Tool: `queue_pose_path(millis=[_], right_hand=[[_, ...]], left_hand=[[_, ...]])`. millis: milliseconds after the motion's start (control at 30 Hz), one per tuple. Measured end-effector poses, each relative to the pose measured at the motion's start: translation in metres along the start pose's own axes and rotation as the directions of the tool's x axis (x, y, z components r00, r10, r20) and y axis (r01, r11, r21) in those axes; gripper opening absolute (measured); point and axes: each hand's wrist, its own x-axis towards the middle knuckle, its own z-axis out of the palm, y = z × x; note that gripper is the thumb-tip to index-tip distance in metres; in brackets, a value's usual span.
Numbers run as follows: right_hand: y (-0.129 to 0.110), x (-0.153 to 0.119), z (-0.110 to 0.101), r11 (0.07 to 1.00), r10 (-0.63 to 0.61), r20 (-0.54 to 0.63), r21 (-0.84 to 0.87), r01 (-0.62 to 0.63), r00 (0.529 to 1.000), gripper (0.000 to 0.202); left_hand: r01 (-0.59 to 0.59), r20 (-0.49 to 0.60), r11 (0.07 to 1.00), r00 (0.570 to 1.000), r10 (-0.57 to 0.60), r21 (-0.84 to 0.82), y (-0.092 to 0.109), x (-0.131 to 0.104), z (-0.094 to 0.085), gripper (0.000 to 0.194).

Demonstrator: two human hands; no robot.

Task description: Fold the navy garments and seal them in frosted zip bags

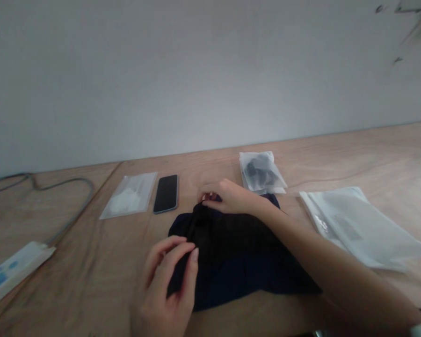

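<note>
A dark cloth (245, 252), black in the middle with navy blue parts, lies spread on the wooden table. My left hand (170, 276) pinches the cloth's left edge between thumb and fingers. At the upper left edge of the same cloth, my right hand (224, 196) has its fingers curled and closed on the fabric. My right forearm crosses over the cloth's right side.
Beyond the cloth lie a black phone (166, 193), a clear bag with white contents (129, 195) and a bag with dark contents (262, 172). Larger plastic bags (361, 224) rest at right. A white power strip (16, 271) with a grey cable (72, 222) is at left.
</note>
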Motion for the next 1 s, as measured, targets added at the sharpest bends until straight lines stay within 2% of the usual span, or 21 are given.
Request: queue_pose_path(millis=[67,167,233,300,367,400,467,533,600,700,800,900,1000], right_hand=[[0.011,-0.015,-0.014,0.999,0.027,-0.013,0.032,-0.026,1.000,0.018],[0.027,-0.041,-0.027,0.996,0.068,-0.011,0.050,-0.067,0.998,0.016],[0.035,-0.057,-0.028,0.995,0.085,0.004,0.049,-0.086,0.996,0.015],[0.038,-0.069,-0.025,0.995,0.094,0.029,0.041,-0.095,0.995,0.018],[0.038,-0.076,-0.021,0.994,0.100,0.055,0.026,-0.102,0.993,0.022],[0.037,-0.077,-0.020,0.994,0.104,0.060,0.016,-0.105,0.993,0.023],[0.034,-0.074,-0.020,0.993,0.116,0.050,-0.006,-0.116,0.992,0.024],[0.028,-0.065,-0.022,0.992,0.128,0.024,-0.027,-0.127,0.992,0.020],[0.023,-0.051,-0.022,0.991,0.129,0.029,-0.041,-0.127,0.991,0.017],[0.018,-0.027,-0.016,0.993,0.108,0.133,-0.065,-0.100,0.985,0.027],[0.018,-0.007,-0.005,0.993,0.096,0.269,-0.089,-0.074,0.958,0.026],[0.018,0.002,-0.003,0.992,0.110,0.352,-0.095,-0.081,0.930,0.014],[0.015,-0.006,-0.018,0.988,0.149,0.364,-0.081,-0.128,0.919,0.009]], left_hand=[[-0.091,0.032,0.995,0.995,0.092,-0.043,0.015,0.009,0.013,0.016],[-0.217,0.114,0.975,0.968,0.222,-0.057,0.029,0.009,0.037,0.022],[-0.301,0.234,0.953,0.924,0.302,-0.040,0.034,0.003,0.054,0.024],[-0.365,0.376,0.929,0.854,0.360,-0.061,0.034,-0.004,0.065,0.024],[-0.366,0.455,0.922,0.805,0.380,-0.123,0.033,-0.011,0.068,0.027],[-0.345,0.450,0.925,0.808,0.380,-0.160,0.032,-0.013,0.066,0.028],[-0.284,0.362,0.934,0.865,0.347,-0.217,0.029,-0.016,0.058,0.030],[-0.213,0.235,0.954,0.936,0.261,-0.211,0.022,-0.020,0.046,0.028],[-0.117,0.155,0.982,0.978,0.139,-0.145,0.012,-0.025,0.036,0.024],[0.011,0.150,0.999,0.989,-0.006,-0.033,-0.006,-0.038,0.033,0.022],[0.024,0.182,1.000,0.983,-0.026,0.014,-0.016,-0.048,0.039,0.019],[0.017,0.160,1.000,0.987,-0.019,0.014,-0.012,-0.045,0.044,0.015],[0.002,0.110,1.000,0.994,0.000,-0.015,0.005,-0.029,0.044,0.017]])
